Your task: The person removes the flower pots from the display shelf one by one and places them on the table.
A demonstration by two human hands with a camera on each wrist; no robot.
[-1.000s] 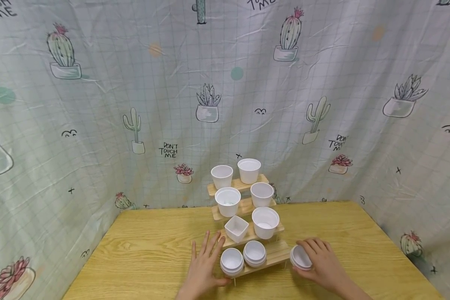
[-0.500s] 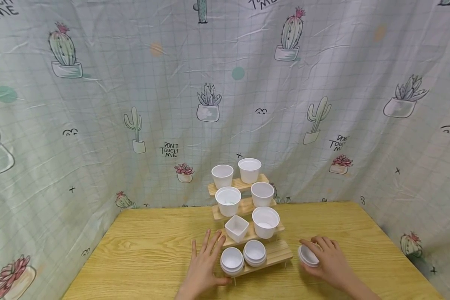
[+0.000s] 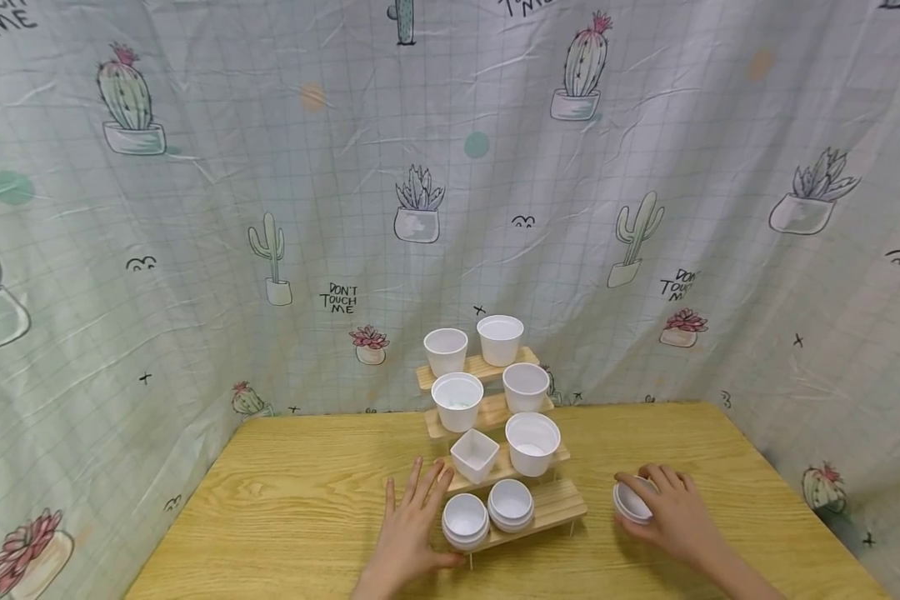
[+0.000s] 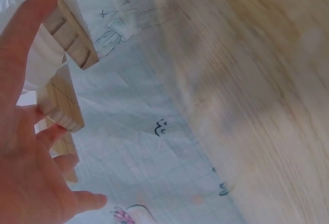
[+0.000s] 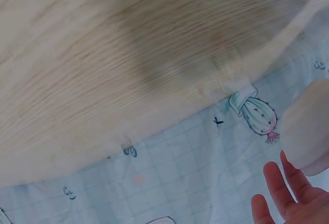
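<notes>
Your right hand [image 3: 671,517] curled round a small white cup [image 3: 632,501], tipped on its side just above the table [image 3: 285,492] near its right edge, clear of the wooden stand [image 3: 551,507]; your fingers wrapped over the cup's top, thumb beneath. Your left hand [image 3: 408,533] lay flat, fingers spread, against the stand's left end, the thumb just beside the lowest step's left cup [image 3: 465,521].
</notes>
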